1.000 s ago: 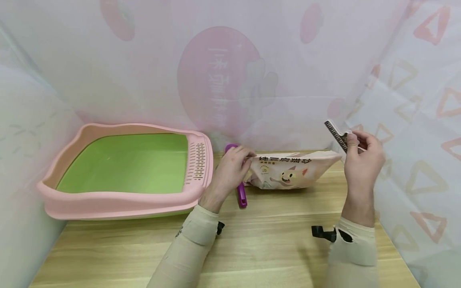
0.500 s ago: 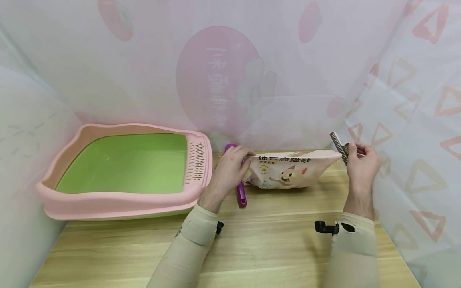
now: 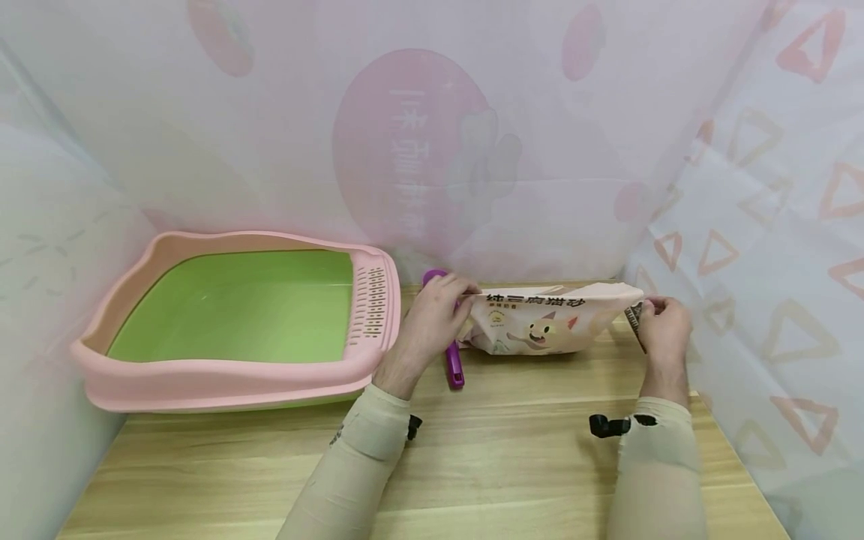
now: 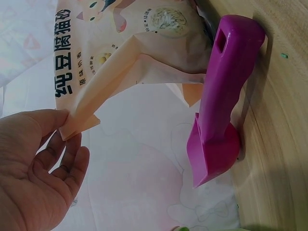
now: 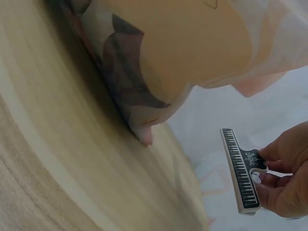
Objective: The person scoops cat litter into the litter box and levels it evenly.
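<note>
One wooden table (image 3: 499,472) bears one pink-and-green litter box (image 3: 223,375), one cat-printed bag (image 3: 547,330) to its right, its upper left corner pinched by one left hand (image 3: 432,311), and one purple scoop (image 4: 219,96) between them, while one right hand (image 3: 666,330) pinches one keyboard-patterned clip (image 5: 238,168) near the bag's right end.

Pale walls on three sides, sheet-like, creased in places. Back wall (image 3: 277,150) pinkish white, bearing a large pink disc (image 3: 371,142) with white characters, and pink ovals (image 3: 583,43). Right wall (image 3: 736,375) printed with orange and beige triangle outlines; left wall (image 3: 47,187) shows short grey dashes. Worktop (image 3: 499,465) light, wood-grained. Light soft, fairly even.
</note>
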`<state>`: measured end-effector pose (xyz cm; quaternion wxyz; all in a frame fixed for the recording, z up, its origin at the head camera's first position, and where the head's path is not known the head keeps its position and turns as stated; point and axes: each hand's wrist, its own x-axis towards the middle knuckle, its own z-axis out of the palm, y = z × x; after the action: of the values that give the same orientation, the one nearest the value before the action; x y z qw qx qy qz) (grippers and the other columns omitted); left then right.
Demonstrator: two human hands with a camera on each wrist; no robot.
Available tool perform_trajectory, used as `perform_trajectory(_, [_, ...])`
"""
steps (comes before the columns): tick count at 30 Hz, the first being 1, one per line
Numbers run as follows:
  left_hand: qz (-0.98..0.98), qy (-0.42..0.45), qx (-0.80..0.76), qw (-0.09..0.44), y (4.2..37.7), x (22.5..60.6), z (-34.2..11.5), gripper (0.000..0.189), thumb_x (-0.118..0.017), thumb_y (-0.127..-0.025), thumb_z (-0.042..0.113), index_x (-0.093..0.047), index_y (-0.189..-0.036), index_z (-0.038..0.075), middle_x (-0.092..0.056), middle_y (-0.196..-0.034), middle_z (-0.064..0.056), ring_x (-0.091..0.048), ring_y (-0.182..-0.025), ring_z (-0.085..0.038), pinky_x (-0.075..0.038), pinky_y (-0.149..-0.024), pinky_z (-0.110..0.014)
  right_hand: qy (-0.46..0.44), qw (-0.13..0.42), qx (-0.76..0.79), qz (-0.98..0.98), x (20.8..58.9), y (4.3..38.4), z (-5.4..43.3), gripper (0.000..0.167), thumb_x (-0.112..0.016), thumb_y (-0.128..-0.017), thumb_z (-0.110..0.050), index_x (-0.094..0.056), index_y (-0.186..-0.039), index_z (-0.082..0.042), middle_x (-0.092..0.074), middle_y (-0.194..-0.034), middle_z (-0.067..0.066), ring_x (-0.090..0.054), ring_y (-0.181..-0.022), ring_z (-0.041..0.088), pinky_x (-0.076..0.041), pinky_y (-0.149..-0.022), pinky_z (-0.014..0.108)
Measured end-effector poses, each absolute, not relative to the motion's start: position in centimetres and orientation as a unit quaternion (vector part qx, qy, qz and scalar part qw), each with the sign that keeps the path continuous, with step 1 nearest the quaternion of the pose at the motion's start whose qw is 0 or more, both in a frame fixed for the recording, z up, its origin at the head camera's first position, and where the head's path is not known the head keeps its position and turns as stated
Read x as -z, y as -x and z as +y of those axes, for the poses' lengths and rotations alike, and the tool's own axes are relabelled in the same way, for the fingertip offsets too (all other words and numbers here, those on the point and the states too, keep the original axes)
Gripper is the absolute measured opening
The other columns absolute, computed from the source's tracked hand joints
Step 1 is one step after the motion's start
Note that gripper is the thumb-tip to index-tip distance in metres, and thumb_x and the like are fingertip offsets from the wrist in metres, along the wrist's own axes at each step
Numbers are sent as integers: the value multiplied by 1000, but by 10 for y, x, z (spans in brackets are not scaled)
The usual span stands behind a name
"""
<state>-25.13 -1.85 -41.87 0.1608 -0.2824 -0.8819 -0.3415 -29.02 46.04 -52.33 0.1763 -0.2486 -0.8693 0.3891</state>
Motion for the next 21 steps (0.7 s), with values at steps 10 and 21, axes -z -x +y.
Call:
perform_trajectory(10, [-885,280,336,160,249,418,-17,16,-78,-112,10,-84,-127,10,-85,-131,-10,-78,-126,-33,-65,-114,-50,224,84,-357,-903,554,294,476,44,-54,-115,-20,-73,-141,9,-77,-134,37,-76,-117,49,-61,-91,47])
perform_trajectory(21, [-885,282,334,162,249,417,-17,15,-78,-112,11,-84,-126,9,-85,-130,-10,-79,-126,-34,-64,-115,-50,220,33,-336,-915,564,296,481,44,-55,-115,-21,-71,-144,8,-72,-144,38,-69,-130,57,-59,-113,68])
